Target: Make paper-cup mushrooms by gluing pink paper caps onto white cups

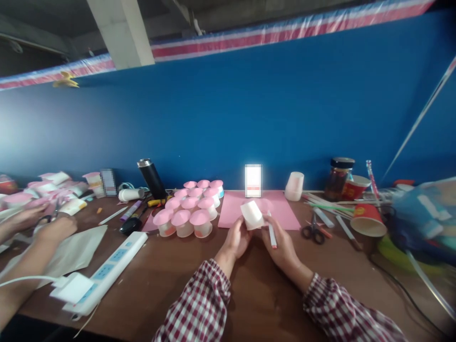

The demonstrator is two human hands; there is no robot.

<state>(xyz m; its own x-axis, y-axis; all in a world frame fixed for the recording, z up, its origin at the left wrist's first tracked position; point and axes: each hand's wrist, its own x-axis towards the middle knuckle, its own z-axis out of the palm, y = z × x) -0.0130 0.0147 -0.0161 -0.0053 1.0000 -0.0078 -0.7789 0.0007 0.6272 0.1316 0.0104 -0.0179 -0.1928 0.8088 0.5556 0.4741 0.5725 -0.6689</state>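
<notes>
My left hand (236, 238) is wrapped round a white paper cup (252, 215), tilted over the front of a pink paper sheet (283, 211). In my right hand (283, 244) is a white marker pen (272, 233) with a reddish end pointing down toward me. The right fingertips are close to the cup's lower right edge; whether they touch it I cannot tell. Left of my hands, several paper cups with pink cone tops (183, 221) stand in rows. Behind the sheet is an upright phone (253, 180) with a bright, blurred screen.
A power strip (117, 261) lies at left, near a black flask (151, 178). Another person's hands (59, 228) work with scissors beside pink-topped cups (26, 197). At right are an upturned cup stack (294, 186), scissors (313, 232), a jar (338, 180) and red cups (368, 221).
</notes>
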